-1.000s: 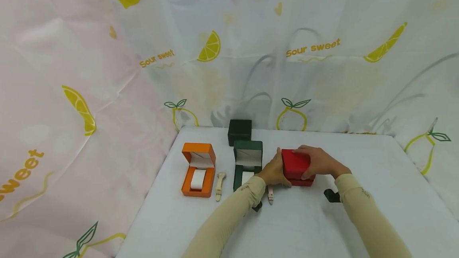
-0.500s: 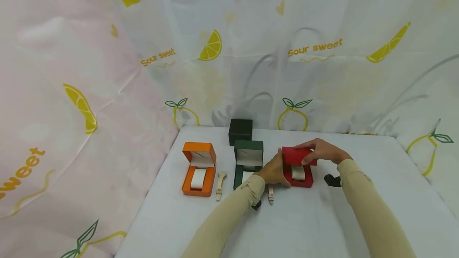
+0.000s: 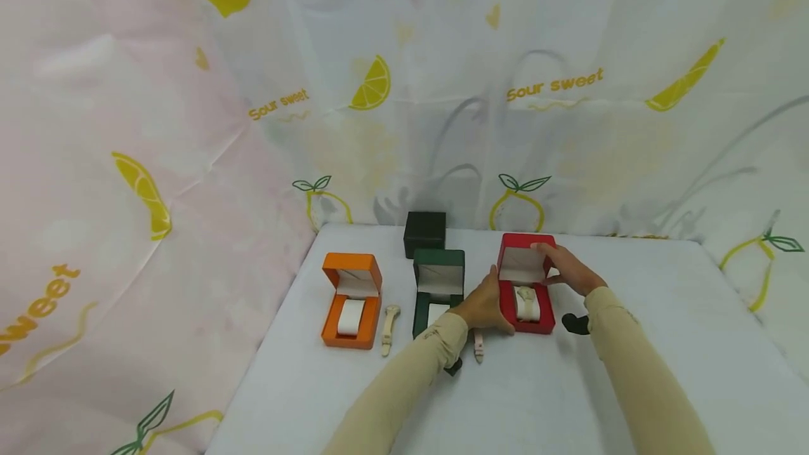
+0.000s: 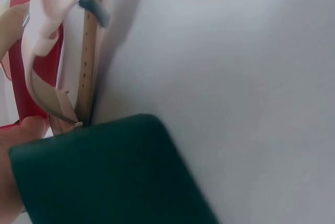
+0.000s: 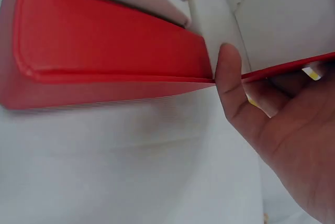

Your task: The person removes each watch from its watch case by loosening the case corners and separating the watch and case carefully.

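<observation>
- We see a white cloth-covered tabletop (image 3: 660,279), lightly creased, its back edge running close along a hanging sheet (image 3: 442,27).
- That sheet is whitish, printed with yellow lemon slices, green-leafed lemon outlines and the words "Sour sweet"; faint grey curved shapes show across it.
- Along the tabletop's left edge we find a second, pinkish side sheet (image 3: 69,209) with similar prints, wrinkled and catching a bright patch of light.
- The red box (image 3: 534,327) stands about midway between the tabletop's left and right edges, nearer the back edge. Its lid (image 3: 527,239) is raised, showing a pale lining, and a cream watch (image 3: 527,304) sits round the white cushion inside.
- We see the left hand (image 3: 485,306) spread along the red box's left side, gripping the base between thumb and fingers, the thumb at the front corner.
- The right hand (image 3: 569,271) is nearly closed, pinching the lid's right side, thumb inside and fingers behind.
- Both arms reach in from the tabletop's front in beige sleeves (image 3: 645,371).
- Left of the red box we see an open green box (image 3: 421,311), partly hidden by the left arm; a pale pink strap (image 3: 478,348) lies between the two boxes, mostly covered in the head view.
- Nearest the tabletop's left edge stands an open orange box (image 3: 346,343) with a white cushion (image 3: 350,317); a second cream watch (image 3: 388,332) lies just to its right.
- Close to the back edge, behind the green box, we see a closed black box (image 3: 425,236).
</observation>
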Demonstrator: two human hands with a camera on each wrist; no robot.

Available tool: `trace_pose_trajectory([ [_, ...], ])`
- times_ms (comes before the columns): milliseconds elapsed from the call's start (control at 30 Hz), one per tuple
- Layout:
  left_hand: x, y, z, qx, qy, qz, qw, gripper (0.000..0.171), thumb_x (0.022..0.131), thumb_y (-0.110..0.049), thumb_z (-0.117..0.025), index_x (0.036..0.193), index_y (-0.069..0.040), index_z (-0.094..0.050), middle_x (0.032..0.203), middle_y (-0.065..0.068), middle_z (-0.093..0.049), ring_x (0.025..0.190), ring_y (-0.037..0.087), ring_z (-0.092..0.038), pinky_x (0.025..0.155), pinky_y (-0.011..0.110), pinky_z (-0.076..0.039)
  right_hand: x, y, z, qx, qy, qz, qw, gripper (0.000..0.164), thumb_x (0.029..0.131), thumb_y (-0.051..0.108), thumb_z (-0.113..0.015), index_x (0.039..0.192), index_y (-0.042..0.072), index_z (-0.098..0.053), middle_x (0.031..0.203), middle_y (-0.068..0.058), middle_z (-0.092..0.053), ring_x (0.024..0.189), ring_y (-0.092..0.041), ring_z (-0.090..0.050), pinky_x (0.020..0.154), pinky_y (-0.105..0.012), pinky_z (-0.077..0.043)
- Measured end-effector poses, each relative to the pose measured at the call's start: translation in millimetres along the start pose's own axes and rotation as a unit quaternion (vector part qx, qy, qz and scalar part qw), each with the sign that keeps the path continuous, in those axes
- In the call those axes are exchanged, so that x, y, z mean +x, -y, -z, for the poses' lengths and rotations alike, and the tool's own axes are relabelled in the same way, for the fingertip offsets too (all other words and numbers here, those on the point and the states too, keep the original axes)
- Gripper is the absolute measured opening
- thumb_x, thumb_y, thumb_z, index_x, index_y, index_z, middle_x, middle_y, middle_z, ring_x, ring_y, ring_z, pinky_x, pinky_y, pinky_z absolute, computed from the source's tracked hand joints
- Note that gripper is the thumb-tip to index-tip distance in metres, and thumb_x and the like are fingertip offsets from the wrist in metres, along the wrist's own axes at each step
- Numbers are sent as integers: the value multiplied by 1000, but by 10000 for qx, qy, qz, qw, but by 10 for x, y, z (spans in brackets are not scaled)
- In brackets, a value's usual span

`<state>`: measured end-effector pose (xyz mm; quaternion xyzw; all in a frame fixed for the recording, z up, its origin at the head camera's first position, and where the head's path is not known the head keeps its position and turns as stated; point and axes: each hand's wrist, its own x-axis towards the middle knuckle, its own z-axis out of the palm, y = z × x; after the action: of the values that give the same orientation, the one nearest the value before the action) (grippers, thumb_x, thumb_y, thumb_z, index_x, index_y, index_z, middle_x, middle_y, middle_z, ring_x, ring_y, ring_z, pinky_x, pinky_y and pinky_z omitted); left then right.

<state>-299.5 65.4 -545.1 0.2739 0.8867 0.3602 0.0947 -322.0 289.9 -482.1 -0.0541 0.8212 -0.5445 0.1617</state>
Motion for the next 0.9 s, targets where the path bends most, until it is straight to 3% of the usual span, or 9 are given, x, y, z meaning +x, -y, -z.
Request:
trace_pose_trajectory([
  [267, 14, -30, 41, -460, 39, -541, 9975, 121, 54, -20, -98, 146, -12, -19, 135, 0, -42, 123, 7, -42, 101, 22, -40, -48, -81, -19, 300, -39, 226, 9993, 65, 99, 55, -44, 133, -1, -40, 115, -22, -44, 110, -35, -42, 90, -49, -52],
  [400, -71, -159, 45, 350, 12, -81, 9994, 131, 57, -27, -97, 152, -2, -11, 151, 13, -30, 137, 18, -35, 104, 22, -38, -89, -147, -64, 300, -344, 291, 9985, 68, 98, 54, -48, 136, -1, -39, 117, -22, -44, 115, -35, -41, 91, -48, -51],
  [467, -124, -224, 56, 962, -118, 51, 9953, 135, 58, -35, -95, 152, 3, -8, 155, 20, -22, 142, 24, -28, 105, 23, -37, -108, -163, -91, 202, -449, 338, 9982, 70, 98, 52, -50, 141, 0, -35, 123, -23, -44, 116, -34, -40, 92, -48, -51],
  [533, -165, -281, 76, 1521, -376, -30, 9876, 134, 59, -44, -92, 151, 7, -10, 155, 23, -21, 143, 26, -25, 105, 24, -37, -120, -167, -115, 114, -537, 389, 9977, 71, 97, 48, -54, 144, 0, -33, 130, -25, -44, 116, -36, -42, 93, -49, -49],
  [633, -207, -352, 111, 2118, -964, -276, 9721, 117, 63, -53, -87, 145, 7, -28, 139, 17, -39, 128, 20, -42, 99, 21, -42, -129, -184, -129, -63, -626, 354, 9974, 74, 96, 41, -59, 148, -2, -28, 140, -27, -41, 120, -40, -42, 94, -51, -48],
  [733, -225, -410, 145, 2406, -1321, -401, 9608, 80, 75, -50, -81, 130, -2, -47, 115, 5, -49, 104, 10, -47, 87, 13, -47, -129, -225, -128, -306, -698, 34, 9971, 73, 96, 35, -60, 147, -6, -26, 142, -30, -39, 122, -41, -44, 91, -48, -50],
  [833, -216, -467, 164, 2429, -1186, -421, 9619, 52, 84, -41, -76, 120, -9, -58, 109, 0, -53, 98, 9, -48, 82, 13, -46, -122, -289, -131, -599, -689, -325, 9953, 69, 96, 27, -60, 143, -12, -28, 136, -33, -43, 116, -40, -50, 85, -42, -54],
  [900, -201, -496, 160, 2392, -926, -410, 9657, 47, 85, -38, -76, 121, -11, -61, 113, -1, -56, 101, 9, -49, 86, 15, -46, -119, -336, -141, -784, -695, -454, 9935, 65, 95, 21, -60, 141, -16, -31, 130, -33, -48, 110, -39, -54, 82, -40, -56],
])
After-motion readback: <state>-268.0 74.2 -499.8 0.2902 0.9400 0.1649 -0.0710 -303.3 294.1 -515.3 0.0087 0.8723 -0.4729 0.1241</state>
